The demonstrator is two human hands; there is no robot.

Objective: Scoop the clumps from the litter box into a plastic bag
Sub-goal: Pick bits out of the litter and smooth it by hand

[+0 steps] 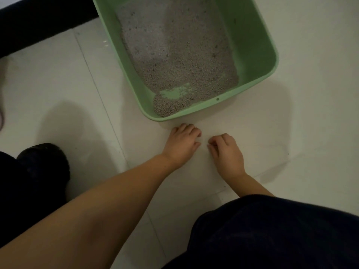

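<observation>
I see both hands on the floor below the green litter box: left hand and right hand curled, pinching a thin plastic bag.

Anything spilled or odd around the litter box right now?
No spill shows on the floor. Inside the litter box, the litter is uneven: a bare green patch shows near the front wall.

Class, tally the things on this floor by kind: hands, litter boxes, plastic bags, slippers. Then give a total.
Hands: 2 (left hand, right hand)
Green litter box: 1
Clear plastic bag: 1
Dark slipper: 1
Total: 5
</observation>
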